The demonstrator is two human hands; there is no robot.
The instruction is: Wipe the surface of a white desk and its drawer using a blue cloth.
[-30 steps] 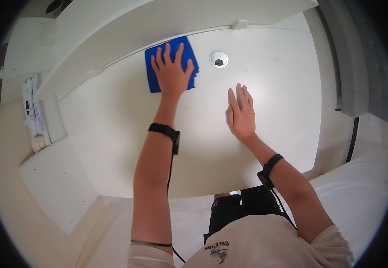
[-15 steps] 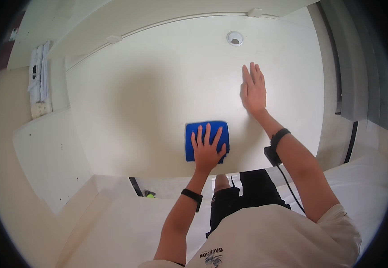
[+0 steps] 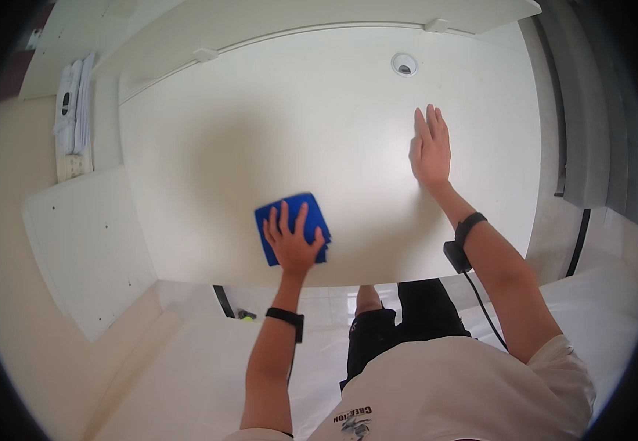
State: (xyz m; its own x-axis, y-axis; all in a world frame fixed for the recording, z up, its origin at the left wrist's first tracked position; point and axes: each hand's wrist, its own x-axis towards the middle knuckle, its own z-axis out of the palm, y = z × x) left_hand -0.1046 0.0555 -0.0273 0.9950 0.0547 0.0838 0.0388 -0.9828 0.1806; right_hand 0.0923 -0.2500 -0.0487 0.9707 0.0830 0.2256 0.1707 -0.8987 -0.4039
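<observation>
Your left hand [image 3: 293, 246] lies palm down on a blue cloth [image 3: 314, 213], its fingers spread apart across the top and its thumb out toward the right side, so it presses on the cloth rather than gripping it. The cloth is a strong, even blue, folded into a flat, roughly square pad. It sits slightly turned on the pale bench [image 3: 348, 125], its far edge sloping up to the right. Its left side runs fairly straight, while the right side, by your thumb, looks jagged and stepped. You have it left of the middle of the bench, just in from the near edge, and your palm covers part of its lower half. Your right hand [image 3: 432, 156] is well apart from it, farther up and to the right, with the fingers straight and close together and nothing held; it seems to rest on the bench, though this wide view makes contact hard to confirm. Beyond those fingertips is a round cable hole [image 3: 405, 65] with a light rim. You wear a black band on each forearm, and the right one carries a small black box [image 3: 456, 256].
</observation>
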